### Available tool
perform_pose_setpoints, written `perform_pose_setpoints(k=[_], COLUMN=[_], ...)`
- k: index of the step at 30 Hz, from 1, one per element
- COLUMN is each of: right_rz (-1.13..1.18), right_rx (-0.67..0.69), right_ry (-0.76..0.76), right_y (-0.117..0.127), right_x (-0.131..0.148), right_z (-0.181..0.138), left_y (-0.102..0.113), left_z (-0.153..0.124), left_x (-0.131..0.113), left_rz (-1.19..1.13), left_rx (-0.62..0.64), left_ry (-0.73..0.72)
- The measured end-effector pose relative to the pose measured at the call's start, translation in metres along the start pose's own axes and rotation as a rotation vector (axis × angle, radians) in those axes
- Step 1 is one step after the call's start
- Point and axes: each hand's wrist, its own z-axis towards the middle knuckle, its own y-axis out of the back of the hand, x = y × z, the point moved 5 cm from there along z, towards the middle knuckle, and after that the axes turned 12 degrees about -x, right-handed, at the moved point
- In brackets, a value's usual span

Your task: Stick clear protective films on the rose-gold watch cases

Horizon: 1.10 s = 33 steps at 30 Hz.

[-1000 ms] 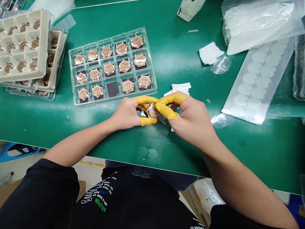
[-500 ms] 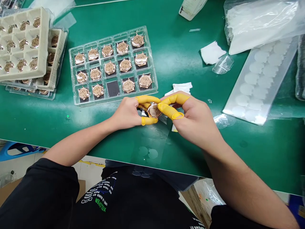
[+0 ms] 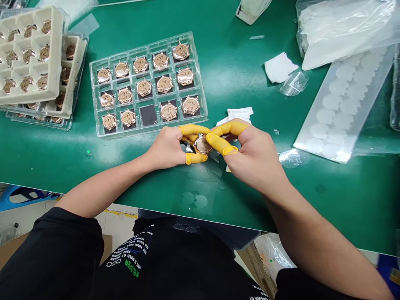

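Observation:
A round rose-gold watch case [image 3: 202, 144] is held up over the table, its printed back facing me. My left hand [image 3: 170, 146] is closed around its left side, fingers above and thumb below. My right hand [image 3: 246, 150] pinches at its upper right edge with thumb and forefinger; whether a small thing is between those fingertips is hidden. Yellow finger cots cover the fingertips of both hands. Just beyond my hands lies a clear plastic tray [image 3: 116, 133] of similar watch cases. One pocket in its front row shows only a black pad [image 3: 148, 115].
Stacked trays of watch cases [image 3: 59, 54] stand at the left. White cloth [image 3: 239, 112] lies behind my right hand. A sheet with round clear films [image 3: 331, 112] and a bag of white material [image 3: 340, 33] are at the right. Clear round films [image 3: 200, 201] lie near the front edge.
My right thumb has shifted very slightly left on the watch case. The left hand keeps its hold, and the view has moved a little.

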Motion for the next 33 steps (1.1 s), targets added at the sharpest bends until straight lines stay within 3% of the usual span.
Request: perform_pose_setpoints(k=[33], right_rz=[0.012], right_rx=[-0.003], right_ry=[-0.008], right_y=[0.0019], right_x=[0.0031], right_z=[-0.0002], left_y=[-0.0013], left_z=[0.0003], left_x=[-0.0033], left_rz=[-0.026], left_rx=[0.007], left_ry=[0.003])
